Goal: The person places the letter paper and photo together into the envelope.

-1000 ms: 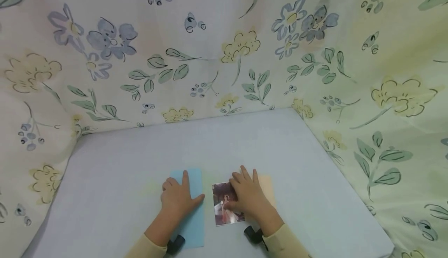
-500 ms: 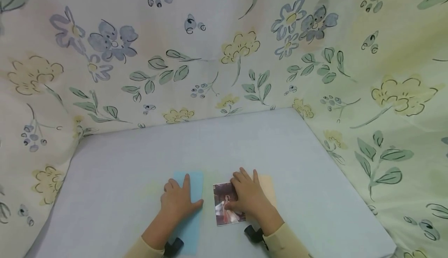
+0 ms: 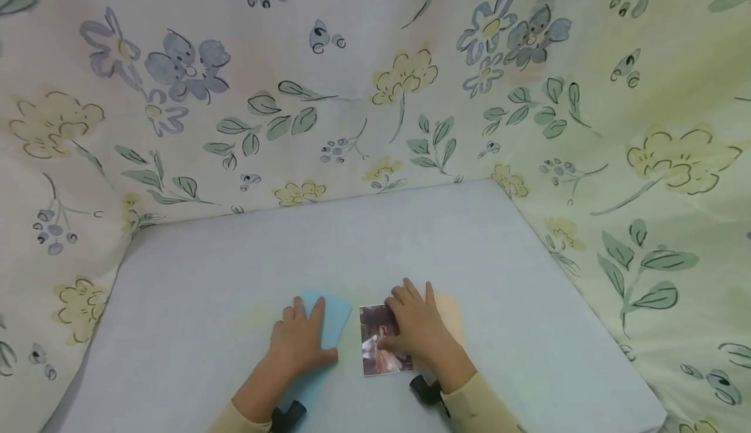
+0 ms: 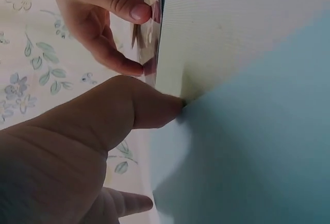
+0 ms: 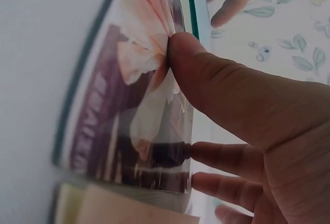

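Note:
My left hand lies with fingers extended over a light blue sheet, which sits slanted on the table. In the left wrist view its thumb tip touches the light blue sheet along a slanting line where the sheet meets a paler surface. My right hand rests on a glossy picture card showing a figure in a long dress. In the right wrist view the thumb presses on the picture card, and two fingertips reach its far edge. Part of the card is hidden under the hand.
A peach-coloured piece lies beside the card, partly under the right hand. Both hands are on a white-covered table. Floral fabric hangs behind it and at both sides. Black wrist cameras show below the hands, one being a black device.
The blue sheet has turned clockwise, its far end swinging right and its near end left. My left hand has moved slightly nearer with it. The right hand has stayed almost still.

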`<state>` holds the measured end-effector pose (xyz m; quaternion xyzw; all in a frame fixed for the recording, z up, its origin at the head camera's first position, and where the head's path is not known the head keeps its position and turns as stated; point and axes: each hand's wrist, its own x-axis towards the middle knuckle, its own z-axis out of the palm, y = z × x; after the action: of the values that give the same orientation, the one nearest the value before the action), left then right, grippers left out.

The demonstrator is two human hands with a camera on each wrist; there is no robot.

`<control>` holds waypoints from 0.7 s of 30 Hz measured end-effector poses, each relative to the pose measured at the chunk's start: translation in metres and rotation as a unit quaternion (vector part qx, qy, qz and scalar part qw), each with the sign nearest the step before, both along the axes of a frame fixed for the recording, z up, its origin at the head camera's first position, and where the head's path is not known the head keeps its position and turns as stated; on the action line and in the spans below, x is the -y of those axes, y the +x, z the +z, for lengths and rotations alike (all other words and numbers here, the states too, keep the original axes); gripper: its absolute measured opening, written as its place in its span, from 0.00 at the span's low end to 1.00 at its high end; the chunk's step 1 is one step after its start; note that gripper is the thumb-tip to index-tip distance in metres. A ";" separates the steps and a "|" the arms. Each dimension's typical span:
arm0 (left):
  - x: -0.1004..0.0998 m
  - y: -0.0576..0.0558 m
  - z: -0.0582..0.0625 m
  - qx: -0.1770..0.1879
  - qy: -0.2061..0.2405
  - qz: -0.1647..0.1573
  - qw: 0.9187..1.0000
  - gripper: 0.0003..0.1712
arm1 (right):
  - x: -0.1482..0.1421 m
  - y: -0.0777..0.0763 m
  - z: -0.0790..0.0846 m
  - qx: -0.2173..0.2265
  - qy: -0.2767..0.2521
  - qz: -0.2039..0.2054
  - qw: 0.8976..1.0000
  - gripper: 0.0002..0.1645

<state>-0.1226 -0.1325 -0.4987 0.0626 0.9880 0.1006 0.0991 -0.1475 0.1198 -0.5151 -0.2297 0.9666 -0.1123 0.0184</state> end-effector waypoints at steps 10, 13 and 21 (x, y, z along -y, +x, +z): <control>0.007 0.003 0.003 0.032 0.009 -0.058 0.998 0.63 | 0.002 -0.005 0.000 0.004 -0.007 -0.007 1.000 0.46; 0.009 0.004 0.003 0.042 0.018 -0.069 0.997 0.64 | 0.003 -0.004 0.000 0.005 -0.006 -0.012 1.000 0.47; 0.014 0.008 0.004 0.069 0.021 -0.082 0.994 0.65 | 0.002 0.001 -0.001 0.005 0.016 -0.036 0.999 0.55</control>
<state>-0.1146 -0.1461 -0.4943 0.1386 0.9679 0.1164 0.1741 -0.1470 0.1180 -0.5158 -0.1936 0.9758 -0.0989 0.0224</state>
